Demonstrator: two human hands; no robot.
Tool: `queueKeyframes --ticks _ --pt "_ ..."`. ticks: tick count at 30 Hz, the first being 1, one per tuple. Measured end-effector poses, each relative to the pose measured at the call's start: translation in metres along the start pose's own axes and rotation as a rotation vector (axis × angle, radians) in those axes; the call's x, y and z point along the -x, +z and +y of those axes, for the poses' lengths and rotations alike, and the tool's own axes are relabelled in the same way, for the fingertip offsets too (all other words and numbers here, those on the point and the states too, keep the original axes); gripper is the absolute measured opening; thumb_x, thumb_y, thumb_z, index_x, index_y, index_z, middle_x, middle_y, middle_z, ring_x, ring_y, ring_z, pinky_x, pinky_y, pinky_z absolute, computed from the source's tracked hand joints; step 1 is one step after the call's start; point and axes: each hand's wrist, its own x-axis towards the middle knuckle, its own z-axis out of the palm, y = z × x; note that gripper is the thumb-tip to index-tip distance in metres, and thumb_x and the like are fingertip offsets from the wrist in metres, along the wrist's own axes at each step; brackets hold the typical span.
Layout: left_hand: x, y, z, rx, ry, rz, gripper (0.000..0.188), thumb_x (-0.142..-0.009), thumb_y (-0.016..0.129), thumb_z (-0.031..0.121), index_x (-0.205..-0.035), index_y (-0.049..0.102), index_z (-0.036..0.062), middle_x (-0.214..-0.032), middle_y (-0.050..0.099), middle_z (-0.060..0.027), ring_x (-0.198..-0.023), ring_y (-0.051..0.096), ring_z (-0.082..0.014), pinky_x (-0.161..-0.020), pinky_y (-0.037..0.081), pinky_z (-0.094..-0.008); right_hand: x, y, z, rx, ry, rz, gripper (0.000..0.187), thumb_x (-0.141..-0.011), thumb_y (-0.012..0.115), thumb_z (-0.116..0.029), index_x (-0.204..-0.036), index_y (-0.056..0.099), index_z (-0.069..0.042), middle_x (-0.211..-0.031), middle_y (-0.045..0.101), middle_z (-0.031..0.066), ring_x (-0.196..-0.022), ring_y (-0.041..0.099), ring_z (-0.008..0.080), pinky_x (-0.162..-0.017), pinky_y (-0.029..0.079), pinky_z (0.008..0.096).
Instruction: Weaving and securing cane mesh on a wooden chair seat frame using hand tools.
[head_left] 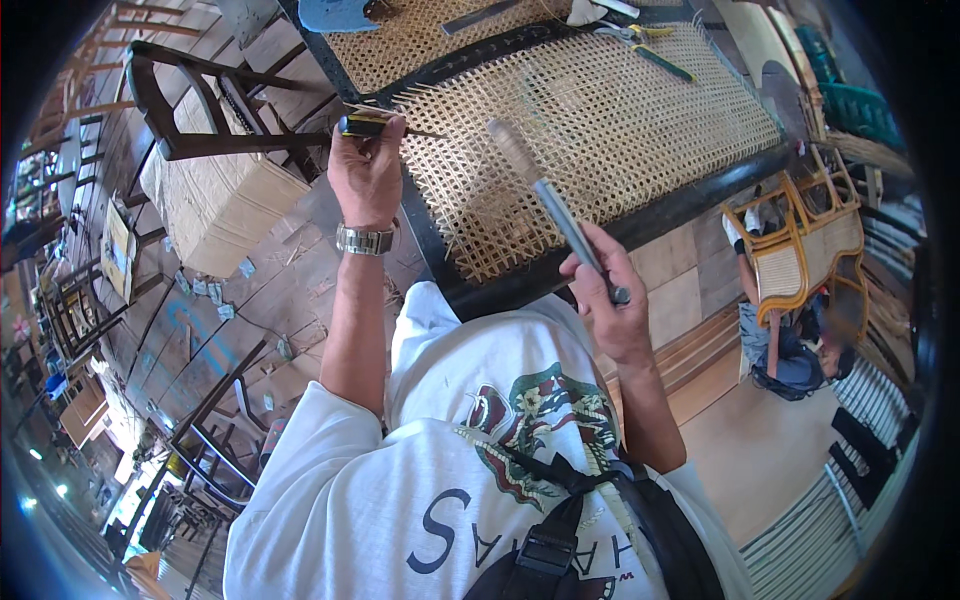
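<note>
My left hand (pixel 367 180) is closed around the black and yellow handle of a screwdriver (pixel 362 126). Its thin shaft points right, over the left edge of the woven cane panel (pixel 610 120), which is set in a black wooden frame (pixel 640 205). In my right hand (pixel 612 300), above the near edge of the frame, is a grey bar-like tool (pixel 568 228) with a tan end. That end is blurred and slants up over the cane, so its exact kind is unclear. Loose cane ends stick out along the panel's left and near edges.
Pliers (pixel 650 50) with green and yellow handles lie on the far cane. A dark chair frame (pixel 200 110) and a cardboard box (pixel 220 185) stand at left. Another person (pixel 785 345) handles an orange-brown cane chair (pixel 790 255) at right.
</note>
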Motion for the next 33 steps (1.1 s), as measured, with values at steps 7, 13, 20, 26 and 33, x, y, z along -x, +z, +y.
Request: queueKeyframes --ticks 7,13,20,26,33 --pt "0.037 0.015 0.010 0.026 -0.034 -0.110 0.024 -0.093 0.080 0.014 -0.111 0.066 0.0053 -0.096 0.075 -0.0006 -0.085 0.066 -0.0059 -0.077 0.053 -0.0230 0.016 -0.022 0.002 -0.042 0.087 -0.039 0.045 -0.105 0.054 -0.012 -0.148 0.047 0.001 -0.115 0.070 0.0110 -0.070 0.056 0.0052 -0.066 0.049 0.0192" --pt "0.043 0.030 0.006 -0.047 -0.004 -0.147 0.022 -0.093 0.080 0.013 -0.109 0.066 0.0063 -0.094 0.075 -0.0016 -0.085 0.068 -0.0063 -0.076 0.055 -0.0246 0.015 -0.018 -0.009 0.290 0.055 -0.403 0.044 -0.102 0.058 -0.011 -0.144 0.054 0.001 -0.107 0.072 0.0119 -0.094 0.070 0.0194 -0.089 0.055 0.0327" --pt "0.032 0.027 0.015 -0.046 0.087 -0.126 0.021 -0.093 0.079 0.012 -0.109 0.066 0.0058 -0.094 0.076 -0.0018 -0.083 0.068 -0.0065 -0.076 0.055 -0.0255 0.005 0.009 -0.009 0.318 -0.077 -0.171 0.043 -0.100 0.062 -0.009 -0.141 0.057 0.001 -0.108 0.072 0.0137 -0.095 0.069 0.0162 -0.086 0.055 0.0304" --pt "0.026 0.032 0.005 -0.173 0.115 -0.056 0.026 -0.090 0.082 0.018 -0.107 0.066 0.0067 -0.090 0.077 -0.0038 -0.079 0.070 -0.0089 -0.074 0.055 -0.0272 0.009 0.013 -0.005 0.347 -0.150 -0.383 0.042 -0.099 0.062 -0.009 -0.140 0.058 0.001 -0.129 0.069 0.0213 -0.110 0.070 0.0277 -0.096 0.053 0.0353" --pt "0.025 0.039 0.013 -0.211 0.109 -0.106 0.024 -0.090 0.082 0.016 -0.105 0.066 0.0069 -0.091 0.077 -0.0023 -0.077 0.068 -0.0071 -0.070 0.054 -0.0259 -0.014 0.016 0.006 0.293 -0.135 -0.136 0.041 -0.099 0.062 -0.009 -0.139 0.058 0.001 -0.124 0.070 0.0206 -0.108 0.070 0.0259 -0.094 0.054 0.0344"
